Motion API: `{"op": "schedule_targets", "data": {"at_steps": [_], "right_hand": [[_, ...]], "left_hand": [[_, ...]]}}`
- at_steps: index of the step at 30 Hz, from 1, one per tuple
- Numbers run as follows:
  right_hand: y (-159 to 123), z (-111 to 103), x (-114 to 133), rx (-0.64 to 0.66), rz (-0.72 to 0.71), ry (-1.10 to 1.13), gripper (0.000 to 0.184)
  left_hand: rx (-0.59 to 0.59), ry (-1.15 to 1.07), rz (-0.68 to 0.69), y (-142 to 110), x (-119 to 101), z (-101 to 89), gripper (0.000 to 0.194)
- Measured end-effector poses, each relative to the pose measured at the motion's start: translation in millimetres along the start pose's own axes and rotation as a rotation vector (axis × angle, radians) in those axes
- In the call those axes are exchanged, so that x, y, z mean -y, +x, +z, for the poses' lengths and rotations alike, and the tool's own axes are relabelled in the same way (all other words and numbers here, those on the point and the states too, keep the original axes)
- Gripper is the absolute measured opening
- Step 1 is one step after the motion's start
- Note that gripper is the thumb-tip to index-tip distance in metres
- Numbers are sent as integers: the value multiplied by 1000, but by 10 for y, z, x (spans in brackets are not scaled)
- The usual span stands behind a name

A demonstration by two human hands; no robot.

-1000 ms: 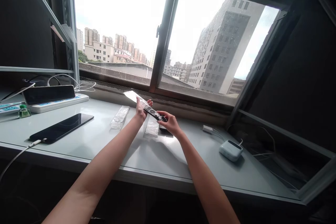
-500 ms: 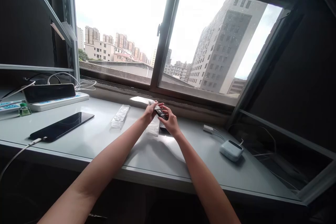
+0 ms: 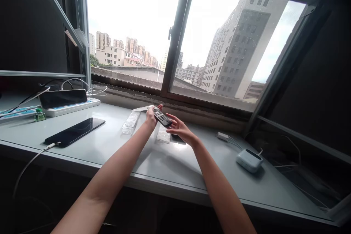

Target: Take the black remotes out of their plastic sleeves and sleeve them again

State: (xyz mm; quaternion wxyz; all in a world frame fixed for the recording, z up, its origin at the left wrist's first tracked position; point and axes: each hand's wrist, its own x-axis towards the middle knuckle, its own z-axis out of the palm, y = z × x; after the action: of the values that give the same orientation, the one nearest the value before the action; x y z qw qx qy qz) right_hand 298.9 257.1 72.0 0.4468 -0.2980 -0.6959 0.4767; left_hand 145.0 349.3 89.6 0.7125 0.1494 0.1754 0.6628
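A black remote control (image 3: 162, 117) with rows of buttons is held above the desk, tilted, its lower end pointing right. My left hand (image 3: 151, 117) is closed around its upper end. Close to the lower end is my right hand (image 3: 181, 130), fingers apart; whether a fingertip touches the remote I cannot tell. Clear plastic film (image 3: 141, 109) shows just behind my left hand. A plastic-wrapped packet (image 3: 131, 122) lies left of the hands, and another piece of clear wrapping (image 3: 163, 135) lies beneath them. Partly hidden under my right hand is a dark object (image 3: 177, 138).
At left lies a black tablet (image 3: 75, 132) with a white charging cable. Behind it, a phone (image 3: 64, 97) leans on a power strip (image 3: 94, 102), beside a small green bottle (image 3: 40, 114). A pale blue power bank (image 3: 249, 160) and white adapter (image 3: 223, 136) are at right.
The remote has turned so its button face shows more. My right hand has loosened and shifted right from its lower end, while my left hand keeps hold. The view has shifted slightly.
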Motion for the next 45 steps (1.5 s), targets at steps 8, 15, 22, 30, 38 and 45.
{"op": "schedule_targets", "data": {"at_steps": [8, 15, 22, 30, 38, 45], "right_hand": [[26, -19, -35, -150, -75, -9, 85], [3, -129, 17, -222, -58, -3, 85], [49, -180, -54, -240, -84, -79, 96], [-13, -260, 32, -170, -86, -33, 88], [-69, -118, 112, -78, -79, -21, 80], [-20, -89, 52, -219, -143, -42, 101]], "left_hand": [[121, 94, -64, -205, 54, 153, 28], [274, 249, -89, -208, 74, 129, 30], [391, 425, -191, -171, 119, 79, 41], [529, 545, -246, -158, 88, 26, 32], [722, 632, -322, -231, 78, 18, 32], [838, 585, -329, -162, 65, 2, 36]]}}
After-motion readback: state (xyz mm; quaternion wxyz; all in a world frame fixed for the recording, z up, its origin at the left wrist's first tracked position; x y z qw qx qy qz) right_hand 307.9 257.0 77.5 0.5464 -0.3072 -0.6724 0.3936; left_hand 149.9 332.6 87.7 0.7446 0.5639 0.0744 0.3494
